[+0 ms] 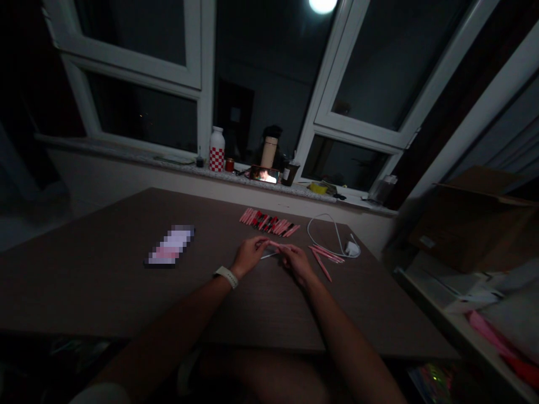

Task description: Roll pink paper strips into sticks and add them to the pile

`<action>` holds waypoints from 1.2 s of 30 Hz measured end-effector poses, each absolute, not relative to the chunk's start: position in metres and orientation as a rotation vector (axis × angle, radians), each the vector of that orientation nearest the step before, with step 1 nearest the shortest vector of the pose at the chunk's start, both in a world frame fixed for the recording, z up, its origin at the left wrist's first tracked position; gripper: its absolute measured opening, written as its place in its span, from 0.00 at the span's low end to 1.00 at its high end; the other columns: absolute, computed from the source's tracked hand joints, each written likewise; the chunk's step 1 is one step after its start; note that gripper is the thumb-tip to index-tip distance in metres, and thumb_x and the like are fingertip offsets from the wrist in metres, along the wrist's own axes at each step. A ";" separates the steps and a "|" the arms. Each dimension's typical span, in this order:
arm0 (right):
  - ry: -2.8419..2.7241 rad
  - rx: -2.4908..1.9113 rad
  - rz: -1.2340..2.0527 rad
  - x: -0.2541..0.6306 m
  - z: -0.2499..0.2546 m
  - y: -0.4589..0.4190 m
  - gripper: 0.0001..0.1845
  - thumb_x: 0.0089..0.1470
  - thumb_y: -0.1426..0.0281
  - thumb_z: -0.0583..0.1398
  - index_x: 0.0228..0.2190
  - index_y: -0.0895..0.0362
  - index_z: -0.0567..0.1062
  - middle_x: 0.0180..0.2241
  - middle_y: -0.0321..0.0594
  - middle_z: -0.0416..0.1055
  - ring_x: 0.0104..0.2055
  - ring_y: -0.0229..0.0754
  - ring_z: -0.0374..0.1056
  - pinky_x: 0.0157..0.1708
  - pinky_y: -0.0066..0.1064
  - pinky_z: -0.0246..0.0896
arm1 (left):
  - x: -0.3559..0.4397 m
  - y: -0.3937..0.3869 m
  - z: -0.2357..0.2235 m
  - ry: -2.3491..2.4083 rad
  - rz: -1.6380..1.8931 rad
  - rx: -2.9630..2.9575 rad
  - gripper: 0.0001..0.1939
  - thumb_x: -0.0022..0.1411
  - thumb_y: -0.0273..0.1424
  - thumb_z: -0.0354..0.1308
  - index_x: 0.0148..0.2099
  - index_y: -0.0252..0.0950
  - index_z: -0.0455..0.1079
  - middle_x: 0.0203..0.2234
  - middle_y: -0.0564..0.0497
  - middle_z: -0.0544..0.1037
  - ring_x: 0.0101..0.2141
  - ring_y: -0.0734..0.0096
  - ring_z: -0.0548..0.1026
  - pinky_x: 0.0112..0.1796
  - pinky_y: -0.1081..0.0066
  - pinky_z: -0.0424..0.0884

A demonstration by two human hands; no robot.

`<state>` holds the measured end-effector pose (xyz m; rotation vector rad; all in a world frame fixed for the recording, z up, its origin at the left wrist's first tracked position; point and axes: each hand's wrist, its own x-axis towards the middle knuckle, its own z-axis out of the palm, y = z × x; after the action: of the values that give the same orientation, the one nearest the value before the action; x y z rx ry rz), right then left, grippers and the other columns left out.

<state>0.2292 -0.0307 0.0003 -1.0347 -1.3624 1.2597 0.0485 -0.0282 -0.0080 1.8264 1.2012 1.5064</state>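
Head camera: the person's left hand (249, 255) and right hand (297, 262) both grasp one slim pink pen (275, 244), the fingertips of each pinching it toward an end. The held pen is just on the near side of the pen row (269, 222), a side-by-side line of pink, red and black pieces on the desk (105, 286). A thin white stick (269, 255) lies between the hands, also nearer the person than the row. A pale band (227, 276) circles the left wrist. Right of the row, close by the right hand, a few loose pink pens (322, 265) lie at differing angles; beyond them, farther right of the row, is a white cable with its charger (352, 248). Well left of the row lies a phone (172, 247), its screen lit and pixelated. Behind the row, a checkered bottle (217, 154) and a beige flask (270, 152) stand on the windowsill (189, 167).
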 end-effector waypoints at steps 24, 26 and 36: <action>-1.457 -0.873 1.237 0.218 -0.009 -0.027 0.19 0.41 0.55 0.66 0.32 0.54 0.72 0.25 0.35 0.74 0.26 0.37 0.67 0.26 0.26 0.58 | 0.055 -0.041 0.004 1.086 1.405 2.057 0.23 0.65 0.35 0.51 0.62 0.40 0.60 0.45 0.47 0.72 0.32 0.73 0.71 0.37 0.72 0.69; -1.422 -0.888 1.177 0.220 -0.007 -0.025 0.19 0.40 0.56 0.67 0.31 0.54 0.71 0.25 0.35 0.73 0.27 0.37 0.67 0.28 0.26 0.59 | 0.052 -0.037 -0.001 1.218 1.438 2.029 0.21 0.64 0.35 0.51 0.58 0.39 0.63 0.44 0.47 0.72 0.31 0.73 0.71 0.37 0.70 0.69; -1.381 -0.916 0.996 0.231 -0.017 -0.010 0.18 0.42 0.58 0.67 0.31 0.55 0.71 0.30 0.38 0.74 0.33 0.39 0.70 0.36 0.30 0.62 | 0.042 -0.036 -0.012 1.801 1.039 2.245 0.08 0.58 0.34 0.57 0.39 0.40 0.74 0.39 0.45 0.73 0.44 0.56 0.67 0.45 0.60 0.61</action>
<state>0.2315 -0.0101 -0.0170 -0.9156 -1.3808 0.9958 0.0425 -0.0360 -0.0117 2.2447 1.8012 1.0390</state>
